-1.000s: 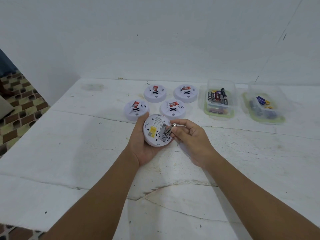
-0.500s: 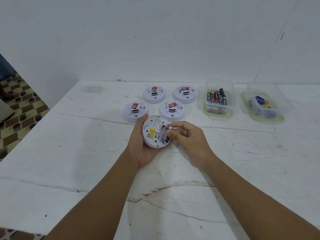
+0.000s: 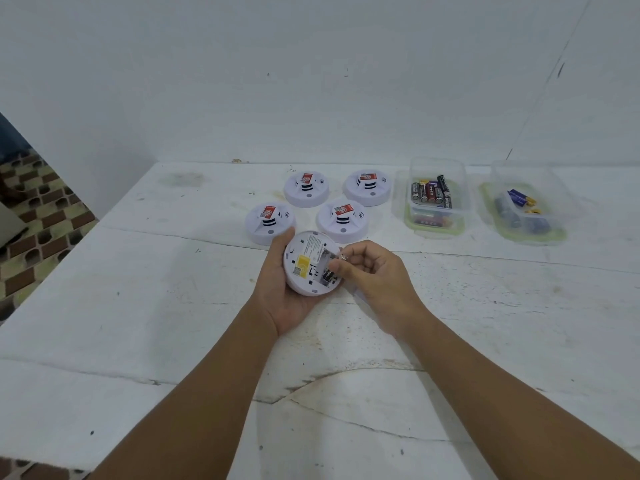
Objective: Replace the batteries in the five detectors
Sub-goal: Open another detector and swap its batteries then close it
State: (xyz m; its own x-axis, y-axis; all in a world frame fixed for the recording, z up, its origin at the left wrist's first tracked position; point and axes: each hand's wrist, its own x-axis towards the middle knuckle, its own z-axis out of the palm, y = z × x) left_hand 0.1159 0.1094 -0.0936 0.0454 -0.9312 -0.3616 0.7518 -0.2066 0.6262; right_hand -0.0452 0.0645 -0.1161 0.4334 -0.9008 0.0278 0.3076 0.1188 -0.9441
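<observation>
Two of my right fingertips [image 3: 335, 268], thumb and forefinger, pinch a battery [image 3: 329, 274] that now sits low in the open bay of the detector [image 3: 310, 263]. One second ago the same battery stood proud of the bay at an angle; half a second ago it was tipping in. My judgement: the cell is nearly seated, so this unit is close to done, pending a cover. My remaining right fingers are loosely curled behind the pinch. My right hand [image 3: 375, 273] reaches in from the right, wrist low over the table [image 3: 138, 306]. My left hand [image 3: 280, 285] cups the detector from below and behind, back face up, thumb along its far left rim, fingers clamped round the body. Four other detectors [image 3: 306, 189] rest face up just beyond. Two clear boxes [image 3: 437, 197] with batteries stand to the right.
</observation>
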